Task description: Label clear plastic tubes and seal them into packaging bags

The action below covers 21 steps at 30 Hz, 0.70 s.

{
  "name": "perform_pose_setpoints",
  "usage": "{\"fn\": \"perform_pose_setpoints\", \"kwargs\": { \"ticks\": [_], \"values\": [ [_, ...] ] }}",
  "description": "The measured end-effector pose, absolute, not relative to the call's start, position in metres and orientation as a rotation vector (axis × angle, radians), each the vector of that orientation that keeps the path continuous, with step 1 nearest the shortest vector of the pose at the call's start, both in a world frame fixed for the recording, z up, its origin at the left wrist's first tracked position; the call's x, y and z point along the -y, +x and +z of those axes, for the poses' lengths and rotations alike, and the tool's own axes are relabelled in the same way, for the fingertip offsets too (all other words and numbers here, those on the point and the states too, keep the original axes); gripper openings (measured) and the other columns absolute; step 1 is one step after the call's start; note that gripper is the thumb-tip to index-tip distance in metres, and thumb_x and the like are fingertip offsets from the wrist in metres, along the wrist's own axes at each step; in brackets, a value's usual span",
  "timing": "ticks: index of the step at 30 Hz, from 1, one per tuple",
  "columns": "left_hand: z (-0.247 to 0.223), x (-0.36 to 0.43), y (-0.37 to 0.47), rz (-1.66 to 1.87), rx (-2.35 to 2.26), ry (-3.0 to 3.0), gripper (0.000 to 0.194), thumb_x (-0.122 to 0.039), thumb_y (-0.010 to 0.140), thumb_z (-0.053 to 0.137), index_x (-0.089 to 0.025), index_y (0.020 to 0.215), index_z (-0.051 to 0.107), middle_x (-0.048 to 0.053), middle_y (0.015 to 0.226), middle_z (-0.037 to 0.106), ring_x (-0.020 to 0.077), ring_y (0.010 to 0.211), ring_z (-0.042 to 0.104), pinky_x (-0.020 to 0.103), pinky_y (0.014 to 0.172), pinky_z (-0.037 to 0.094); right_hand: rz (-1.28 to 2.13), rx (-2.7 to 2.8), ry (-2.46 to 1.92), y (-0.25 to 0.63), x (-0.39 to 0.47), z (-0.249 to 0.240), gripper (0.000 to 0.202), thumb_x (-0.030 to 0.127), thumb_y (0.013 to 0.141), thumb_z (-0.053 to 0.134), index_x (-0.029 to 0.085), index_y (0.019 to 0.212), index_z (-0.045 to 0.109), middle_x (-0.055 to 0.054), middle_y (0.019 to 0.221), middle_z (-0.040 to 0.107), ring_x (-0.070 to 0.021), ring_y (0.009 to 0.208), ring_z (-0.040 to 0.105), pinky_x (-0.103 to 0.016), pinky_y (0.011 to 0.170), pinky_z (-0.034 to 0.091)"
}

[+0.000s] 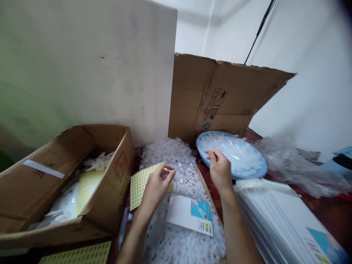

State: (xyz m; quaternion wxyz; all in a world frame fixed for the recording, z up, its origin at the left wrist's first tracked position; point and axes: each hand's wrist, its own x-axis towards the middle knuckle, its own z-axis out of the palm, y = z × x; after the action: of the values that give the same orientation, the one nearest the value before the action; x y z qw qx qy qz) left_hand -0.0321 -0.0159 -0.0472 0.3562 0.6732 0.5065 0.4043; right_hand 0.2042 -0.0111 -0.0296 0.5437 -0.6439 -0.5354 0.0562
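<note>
My left hand (157,184) hovers over a yellow sheet of small printed stickers (139,187), its fingers bent and a gap showing between thumb and forefinger. Whether it touches the sheet is unclear. My right hand (220,169) is raised in front of the blue basin (202,148), fingers curled and pinched; anything between them is too small or hidden. Below and between the hands lies a white printed card (178,214) with a blue picture panel. It rests on a long heap of small translucent plastic pieces (183,172). Clear plastic (158,223) shows beside my left forearm.
An open cardboard box (121,183) with white pieces and yellow paper stands left. Another sticker sheet (79,255) lies at the front. White printed packs (264,205) are stacked right, near crumpled clear plastic (297,168). Upright cardboard (189,91) leans behind the basin, which holds translucent pieces.
</note>
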Motion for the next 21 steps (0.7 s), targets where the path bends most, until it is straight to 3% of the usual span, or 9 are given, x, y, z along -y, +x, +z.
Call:
{"fn": "perform_pose_setpoints", "kwargs": {
  "ticks": [2,6,11,14,18,21],
  "values": [
    [-0.048,0.016,-0.033,0.945,-1.327,1.826,0.024,-0.040,0.092,0.060,-0.022,0.106,0.069,0.004,0.087,0.076,0.0243,0.085,0.071,0.031,0.077,0.047,0.023,1.179,-1.627,0.223,0.013,-0.033,0.040,0.045,0.096,0.042,0.017,0.090,0.070,-0.013,0.089,0.076,-0.0282,0.086,0.070,-0.037,0.081,0.047],
    [-0.054,0.015,-0.034,0.808,-1.353,1.961,0.022,-0.030,0.091,0.062,-0.022,0.111,0.069,0.006,0.097,0.078,0.0259,0.093,0.072,0.033,0.082,0.048,-0.087,1.125,-1.823,0.255,0.013,-0.050,0.046,0.047,0.097,0.030,0.018,0.091,0.065,-0.019,0.101,0.077,-0.0333,0.093,0.070,-0.040,0.081,0.046],
    [-0.063,0.013,-0.033,0.906,-1.309,2.022,0.024,-0.026,0.092,0.058,-0.021,0.114,0.067,0.010,0.112,0.076,0.0271,0.107,0.070,0.038,0.093,0.051,-0.061,1.207,-1.894,0.270,0.007,-0.060,0.045,0.043,0.100,0.025,0.017,0.097,0.062,-0.019,0.104,0.076,-0.0309,0.099,0.069,-0.038,0.084,0.046],
    [-0.062,0.010,-0.033,0.948,-1.271,2.027,0.025,-0.029,0.093,0.056,-0.019,0.113,0.067,0.012,0.117,0.074,0.0286,0.111,0.069,0.042,0.097,0.051,-0.024,1.327,-1.932,0.277,-0.003,-0.056,0.039,0.037,0.101,0.030,0.019,0.091,0.064,-0.014,0.097,0.076,-0.0268,0.095,0.069,-0.033,0.082,0.045],
    [-0.058,0.009,-0.035,0.980,-1.245,2.054,0.030,-0.035,0.095,0.053,-0.019,0.118,0.065,0.012,0.117,0.074,0.0288,0.107,0.070,0.045,0.096,0.052,0.039,1.513,-1.967,0.282,-0.019,-0.055,0.030,0.028,0.094,0.049,0.021,0.068,0.063,-0.009,0.088,0.072,-0.0215,0.085,0.067,-0.029,0.079,0.043],
    [-0.055,0.012,-0.036,1.000,-1.233,2.076,0.029,-0.034,0.096,0.053,-0.020,0.119,0.064,0.011,0.117,0.074,0.0275,0.106,0.070,0.044,0.095,0.053,0.063,1.546,-1.977,0.281,-0.021,-0.059,0.033,0.024,0.093,0.049,0.020,0.062,0.061,-0.010,0.081,0.068,-0.0221,0.079,0.065,-0.031,0.077,0.042]
  ]
}}
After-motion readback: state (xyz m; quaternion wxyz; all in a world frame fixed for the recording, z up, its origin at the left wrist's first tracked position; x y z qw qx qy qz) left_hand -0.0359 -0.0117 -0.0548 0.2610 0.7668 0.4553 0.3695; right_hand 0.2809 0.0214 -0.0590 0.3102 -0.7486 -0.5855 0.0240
